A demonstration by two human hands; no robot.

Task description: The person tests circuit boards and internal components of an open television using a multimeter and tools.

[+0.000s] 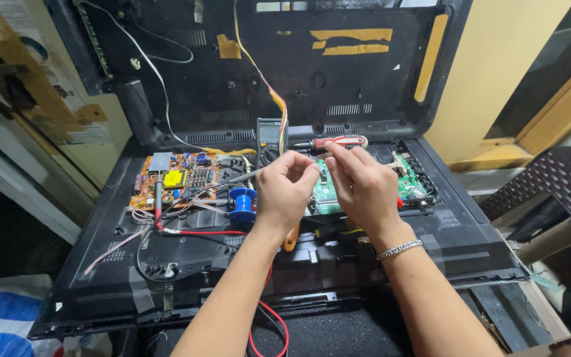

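An opened black flat-screen television (pixel 166 277) lies face down, its back cover (pixel 312 73) propped upright behind. My left hand (pixel 284 192) and my right hand (pixel 361 185) meet above the green circuit board (pixel 328 195), fingertips pinched close together on something too small to make out. A thin grey probe or tool (pixel 242 176) runs leftward from my left hand. My right wrist wears a silver bracelet (pixel 399 249). A digital multimeter (pixel 270 140) stands just behind my hands, with a red-handled screwdriver (pixel 338 141) beside it.
An orange-brown power board (pixel 176 178) sits at left, with a blue solder spool (pixel 242 201) next to it. Red test leads (pixel 266 317) trail toward me. An orange tool handle (pixel 290 239) lies under my left wrist. A woven dark chair (pixel 556 185) stands at right.
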